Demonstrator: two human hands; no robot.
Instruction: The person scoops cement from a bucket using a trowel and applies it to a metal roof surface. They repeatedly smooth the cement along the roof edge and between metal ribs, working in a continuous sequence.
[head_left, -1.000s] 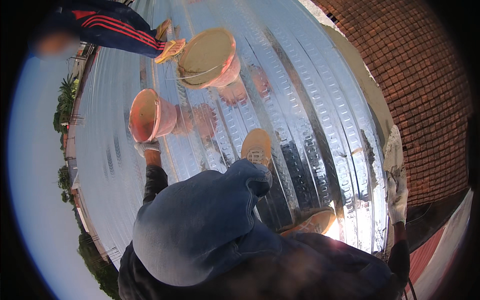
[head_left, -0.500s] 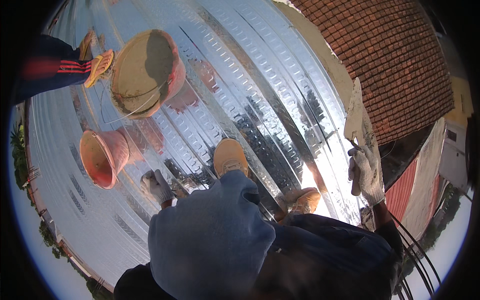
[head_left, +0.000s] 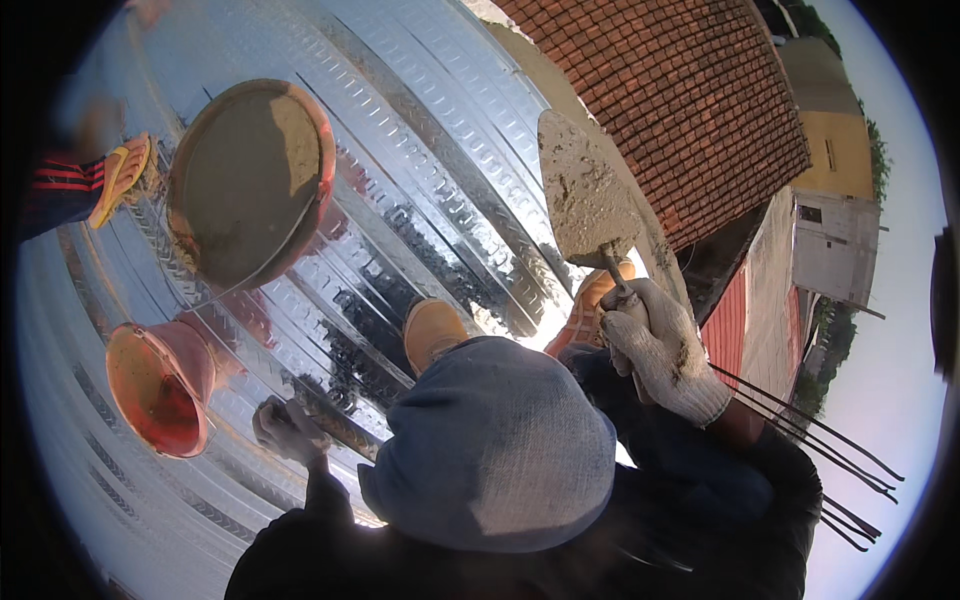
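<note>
My right hand (head_left: 665, 352), in a pale knitted glove, grips the handle of a trowel (head_left: 590, 195). Wet grey mortar coats the broad blade, which points away from me and covers part of a rough cement strip. Over on the left, my gloved left hand (head_left: 290, 430) hangs in shadow with its fingers curled; whatever they hold, if anything, is hidden. Nearest to it is a small reddish bucket (head_left: 165, 385), tilted on its side. Beyond stands a larger bucket (head_left: 320, 165) filled with grey mortar (head_left: 240, 180), its wire handle resting against the rim.
Ribbed shiny metal decking (head_left: 420, 180) lies underfoot. My tan shoes (head_left: 432, 335) stand on it, under a denim-covered knee (head_left: 500, 440). The cement edge (head_left: 535, 65) borders a tiled roof (head_left: 660, 100) lower down. Dark rods (head_left: 840, 435) stick out at right. Another person's sandalled foot (head_left: 125, 180) is at left.
My right hand has come left and inward with the trowel, and the blade now shows its mortar-coated face. My left hand is lower in the picture. The whole view has shifted.
</note>
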